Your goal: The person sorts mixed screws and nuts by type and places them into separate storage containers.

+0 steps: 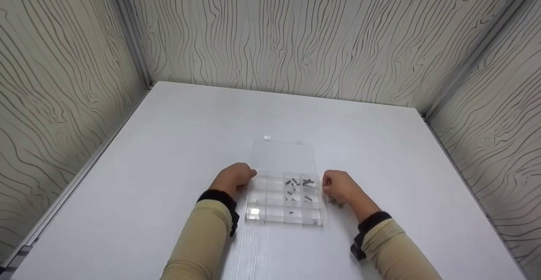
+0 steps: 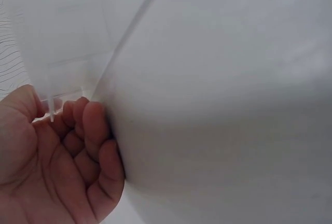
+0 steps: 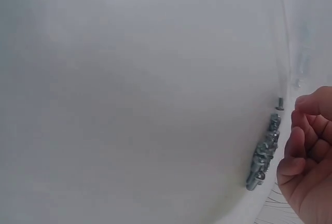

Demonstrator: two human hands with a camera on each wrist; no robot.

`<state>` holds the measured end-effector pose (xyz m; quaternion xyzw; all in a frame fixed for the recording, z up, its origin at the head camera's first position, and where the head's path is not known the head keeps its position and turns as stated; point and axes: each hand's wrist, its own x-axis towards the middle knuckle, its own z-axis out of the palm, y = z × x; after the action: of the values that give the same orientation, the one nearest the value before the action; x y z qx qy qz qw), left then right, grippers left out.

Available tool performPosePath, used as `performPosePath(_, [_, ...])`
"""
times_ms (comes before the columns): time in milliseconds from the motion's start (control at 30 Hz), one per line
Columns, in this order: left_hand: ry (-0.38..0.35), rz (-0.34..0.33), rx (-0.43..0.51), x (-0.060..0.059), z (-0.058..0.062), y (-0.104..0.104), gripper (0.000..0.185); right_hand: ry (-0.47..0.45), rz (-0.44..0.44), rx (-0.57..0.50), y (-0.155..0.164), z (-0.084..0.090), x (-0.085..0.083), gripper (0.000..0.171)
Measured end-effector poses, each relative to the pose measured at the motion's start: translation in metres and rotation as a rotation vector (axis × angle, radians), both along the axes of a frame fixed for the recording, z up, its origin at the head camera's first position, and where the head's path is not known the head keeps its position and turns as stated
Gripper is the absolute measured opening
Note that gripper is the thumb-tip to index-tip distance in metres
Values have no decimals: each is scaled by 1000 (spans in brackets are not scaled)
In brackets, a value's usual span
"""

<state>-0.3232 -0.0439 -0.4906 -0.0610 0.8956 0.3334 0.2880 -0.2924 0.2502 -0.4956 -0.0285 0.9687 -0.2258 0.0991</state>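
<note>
A clear compartment box (image 1: 277,220) lies on the white table, its transparent lid (image 1: 283,155) folded back on the far side. My left hand (image 1: 234,178) grips the box's left edge near the far corner; in the left wrist view the thumb and curled fingers pinch the clear plastic. Small metal screws (image 1: 307,182) sit in several compartments on the right. Beside the right wall, my right hand (image 1: 338,186) is curled, thumb tip close to the index finger, nothing visible between them. A pile of screws (image 3: 264,151) lies close by it, with a single screw (image 3: 280,103) near the fingertips.
The white table (image 1: 190,123) extends around the box on all sides. Wood-grain patterned panels (image 1: 274,35) stand along its back and sides, joined by grey metal posts (image 1: 129,31). Compartments in the box's left half show bare plastic.
</note>
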Motion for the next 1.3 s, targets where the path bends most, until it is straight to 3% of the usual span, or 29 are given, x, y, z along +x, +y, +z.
performPosePath(233, [-7, 21, 35, -1, -1, 0, 46, 79, 48, 40, -1, 23, -2, 10])
performPosePath(433, [5, 6, 5, 0, 0, -2, 42, 123, 133, 64, -12, 35, 5, 11])
performPosePath(633, [43, -26, -15, 1, 0, 0, 47, 157, 232, 49, -27, 36, 16, 12])
performPosePath(933, [-4, 45, 1, 6, 2, -2, 48, 138, 350, 83, -46, 31, 29, 16])
performPosePath(1167, [21, 24, -10, 5, 0, -2, 48, 128, 405, 80, -53, 32, 33, 16])
performPosePath(1300, [-4, 55, 7, 4, -1, -1, 51, 123, 432, 71, -54, 30, 34, 16])
